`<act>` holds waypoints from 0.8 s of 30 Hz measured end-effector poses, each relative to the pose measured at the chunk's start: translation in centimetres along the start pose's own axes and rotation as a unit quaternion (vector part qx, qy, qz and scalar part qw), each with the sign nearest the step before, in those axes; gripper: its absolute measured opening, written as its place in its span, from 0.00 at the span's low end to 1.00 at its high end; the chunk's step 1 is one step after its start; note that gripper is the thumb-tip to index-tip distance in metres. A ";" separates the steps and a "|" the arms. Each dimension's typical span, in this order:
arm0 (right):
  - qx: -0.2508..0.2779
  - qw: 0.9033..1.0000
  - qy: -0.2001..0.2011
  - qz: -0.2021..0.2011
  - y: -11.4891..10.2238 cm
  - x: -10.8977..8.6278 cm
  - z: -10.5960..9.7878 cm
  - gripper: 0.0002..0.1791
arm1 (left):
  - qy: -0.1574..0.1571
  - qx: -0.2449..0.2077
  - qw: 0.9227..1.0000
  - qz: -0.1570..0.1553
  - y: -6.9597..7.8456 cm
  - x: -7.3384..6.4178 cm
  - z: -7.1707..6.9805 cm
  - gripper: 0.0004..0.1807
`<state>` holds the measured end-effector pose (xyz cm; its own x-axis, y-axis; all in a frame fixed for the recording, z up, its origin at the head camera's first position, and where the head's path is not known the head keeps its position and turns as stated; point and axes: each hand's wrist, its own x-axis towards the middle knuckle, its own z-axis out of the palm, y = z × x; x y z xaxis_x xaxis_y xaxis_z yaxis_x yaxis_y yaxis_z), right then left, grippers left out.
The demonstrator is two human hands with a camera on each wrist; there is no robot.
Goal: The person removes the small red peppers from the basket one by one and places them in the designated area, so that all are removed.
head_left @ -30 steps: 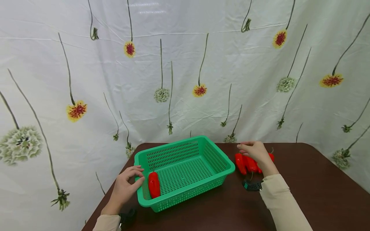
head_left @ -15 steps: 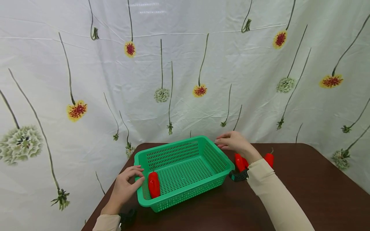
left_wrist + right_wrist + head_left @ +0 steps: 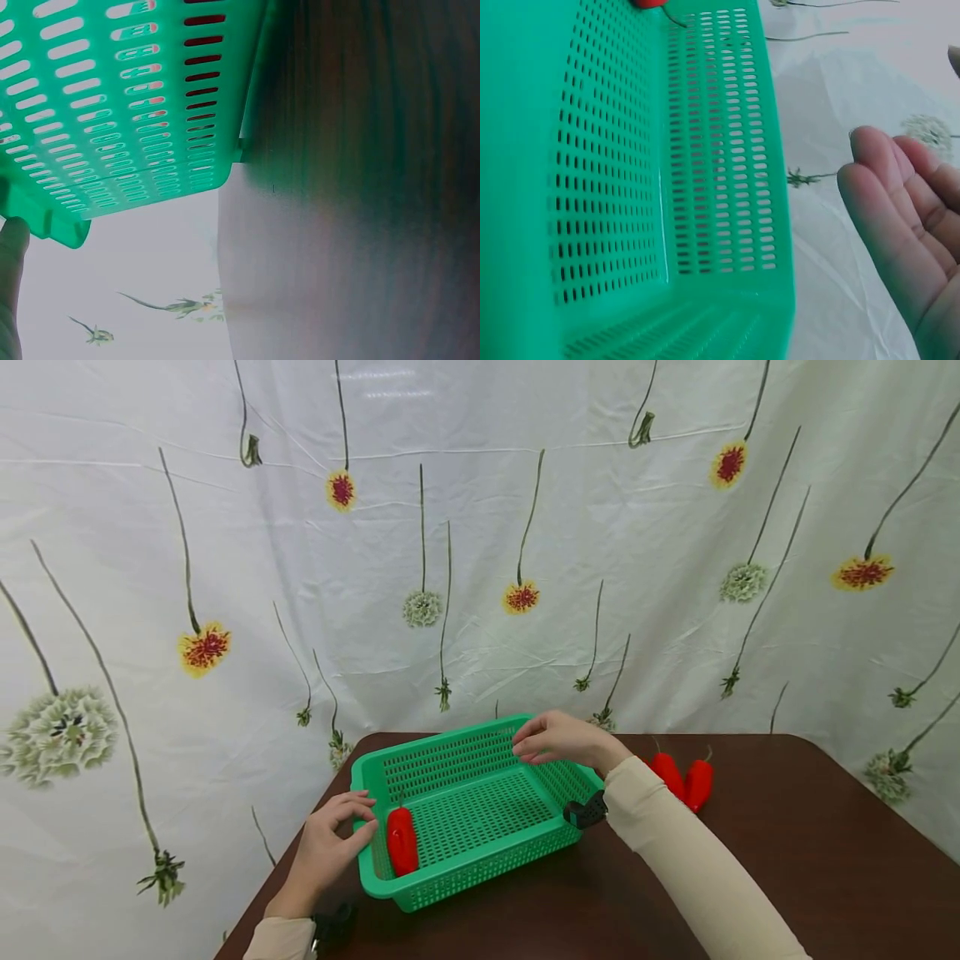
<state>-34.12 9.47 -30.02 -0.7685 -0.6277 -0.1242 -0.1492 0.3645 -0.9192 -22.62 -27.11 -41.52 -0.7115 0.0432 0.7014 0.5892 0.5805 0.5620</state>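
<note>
A green plastic basket (image 3: 480, 822) with slotted walls stands on the table, one red pepper (image 3: 402, 842) lying inside at its left end. Beside the left rim is my left hand (image 3: 326, 843), thumb and fingers loosely bent; one finger (image 3: 11, 259) overlaps the rim in the left wrist view. Whether it grips the rim is hard to tell. Over the basket's right back part hovers my right hand (image 3: 566, 742), with nothing seen in its bent, relaxed fingers (image 3: 877, 214). Right of the basket lie more red peppers (image 3: 699, 783), partly hidden by the right sleeve.
The dark brown table (image 3: 787, 843) extends to the right and in front of the basket. A white curtain (image 3: 480, 543) printed with flowers hangs behind it. Each wrist wears a black band, such as the right wristband (image 3: 587, 812).
My right hand has moved left, from above the peppers to over the basket. The left hand, basket and the pepper inside look unchanged.
</note>
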 end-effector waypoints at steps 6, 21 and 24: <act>-0.001 0.999 -0.035 0.004 -0.7 1.8 1.2 0.23 | 0.002 0.005 1.000 0.001 0.0 0.0 -0.1 0.09; -0.056 0.994 -0.086 0.022 -1.7 5.6 3.8 0.20 | 0.000 0.010 1.000 -0.001 0.0 0.1 -0.1 0.10; -0.060 0.994 -0.085 0.025 -1.9 6.2 4.3 0.20 | -0.001 0.010 1.000 -0.003 0.1 0.0 -0.2 0.09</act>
<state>-35.90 1.91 -30.70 -0.6626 -0.7097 -0.2395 -0.1941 0.4716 -0.8602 -22.51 -27.20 -41.34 -0.7154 0.0419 0.6975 0.5774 0.5976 0.5563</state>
